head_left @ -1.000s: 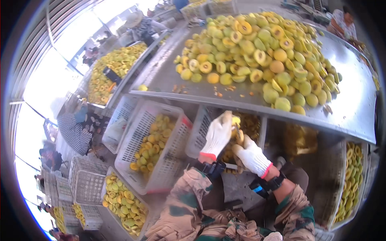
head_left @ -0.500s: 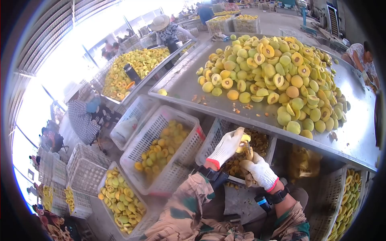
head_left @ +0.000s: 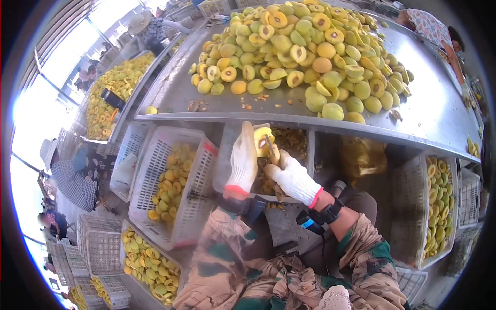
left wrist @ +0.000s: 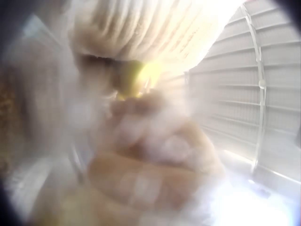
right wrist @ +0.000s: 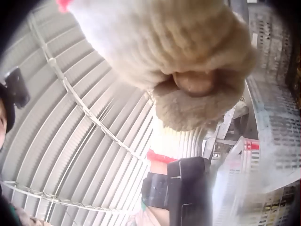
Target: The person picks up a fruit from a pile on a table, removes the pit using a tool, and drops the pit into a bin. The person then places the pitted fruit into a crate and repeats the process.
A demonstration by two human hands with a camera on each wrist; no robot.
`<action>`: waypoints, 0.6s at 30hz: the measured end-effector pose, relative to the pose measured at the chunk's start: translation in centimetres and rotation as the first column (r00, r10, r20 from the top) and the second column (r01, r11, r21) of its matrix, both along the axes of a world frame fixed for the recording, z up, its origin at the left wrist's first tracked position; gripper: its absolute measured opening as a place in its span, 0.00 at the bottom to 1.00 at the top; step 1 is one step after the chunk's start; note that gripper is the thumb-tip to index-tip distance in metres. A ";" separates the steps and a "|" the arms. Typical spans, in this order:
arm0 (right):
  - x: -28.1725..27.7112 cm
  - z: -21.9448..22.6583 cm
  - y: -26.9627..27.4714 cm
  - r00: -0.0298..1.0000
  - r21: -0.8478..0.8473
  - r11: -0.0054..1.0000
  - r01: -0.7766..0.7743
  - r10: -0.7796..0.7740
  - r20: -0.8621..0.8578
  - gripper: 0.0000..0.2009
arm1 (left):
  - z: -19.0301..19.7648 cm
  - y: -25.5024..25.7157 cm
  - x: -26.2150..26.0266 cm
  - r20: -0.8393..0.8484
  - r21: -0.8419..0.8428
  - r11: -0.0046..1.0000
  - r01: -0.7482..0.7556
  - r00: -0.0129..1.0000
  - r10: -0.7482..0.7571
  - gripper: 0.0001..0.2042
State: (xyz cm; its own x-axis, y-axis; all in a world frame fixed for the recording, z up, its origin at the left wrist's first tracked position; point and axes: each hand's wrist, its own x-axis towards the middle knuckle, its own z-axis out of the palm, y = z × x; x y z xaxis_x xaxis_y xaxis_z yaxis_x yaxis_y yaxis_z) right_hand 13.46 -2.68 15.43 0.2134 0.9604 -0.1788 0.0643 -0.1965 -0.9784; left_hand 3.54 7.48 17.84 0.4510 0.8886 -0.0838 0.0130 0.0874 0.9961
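Observation:
My gloved left hand (head_left: 245,157) holds a yellow peach half (head_left: 262,140) between thumb and fingers, its cut face showing. The gloved right hand (head_left: 293,178) grips a tool with a wooden handle (head_left: 274,155), whose dark metal end lies against the cut face. In the right wrist view the rounded end of the handle (right wrist: 195,83) pokes out of the curled glove. Both hands are above a plastic crate (head_left: 310,157) with brown scraps in it. Blur covers most of the left wrist view, where a yellow patch of the peach half (left wrist: 136,80) shows under the glove.
A metal table (head_left: 170,103) in front bears a big heap of peaches (head_left: 310,57), many halved. To the left stands a white crate (head_left: 138,191) of peach halves, and another full crate (head_left: 419,217) stands at the right. A person (head_left: 434,31) works at the table's far right.
The head view has shifted, first up and then back down. The peach half's cut face is now more visible, with the tool's metal end against it; both hands keep their holds.

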 end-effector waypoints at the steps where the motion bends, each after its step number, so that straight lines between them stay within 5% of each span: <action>1: -0.1 -0.4 0.0 0.995 -0.030 0.999 0.035 -0.032 0.099 0.16 | -0.3 -0.5 0.3 0.009 0.056 0.998 -0.036 0.999 0.036 0.28; 3: -0.5 -0.2 0.0 0.952 -0.082 0.992 0.099 -0.071 0.298 0.19 | -0.5 -1.7 0.9 0.036 0.168 0.979 -0.119 0.993 0.114 0.27; 7: -1.1 0.0 -0.1 0.900 -0.148 0.979 0.140 -0.064 0.431 0.19 | -1.2 -2.0 2.0 -0.046 0.303 0.923 -0.239 0.963 0.264 0.27; 10: 0.1 0.9 -0.8 0.984 -0.139 0.990 -0.020 0.044 0.173 0.17 | 0.0 -1.8 1.8 -0.107 0.143 0.974 -0.177 0.975 0.193 0.30; 14: 1.0 1.3 -1.3 0.976 -0.174 0.973 -0.149 0.116 -0.184 0.15 | -0.2 -1.1 1.4 -0.148 0.238 0.966 -0.098 0.980 0.136 0.33; 18: 0.2 0.2 -1.5 0.967 -0.071 0.997 -0.022 0.039 0.254 0.10 | -0.2 -0.7 0.9 -0.236 0.214 0.975 0.054 0.972 -0.002 0.33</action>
State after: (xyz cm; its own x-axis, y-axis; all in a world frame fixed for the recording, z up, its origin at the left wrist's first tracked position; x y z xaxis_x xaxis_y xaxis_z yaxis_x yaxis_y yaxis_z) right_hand 13.66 -4.18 15.66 0.2311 0.9549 -0.1864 0.3166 -0.2550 -0.9136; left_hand 4.48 6.80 17.64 0.4671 0.8842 0.0040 0.2464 -0.1345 0.9598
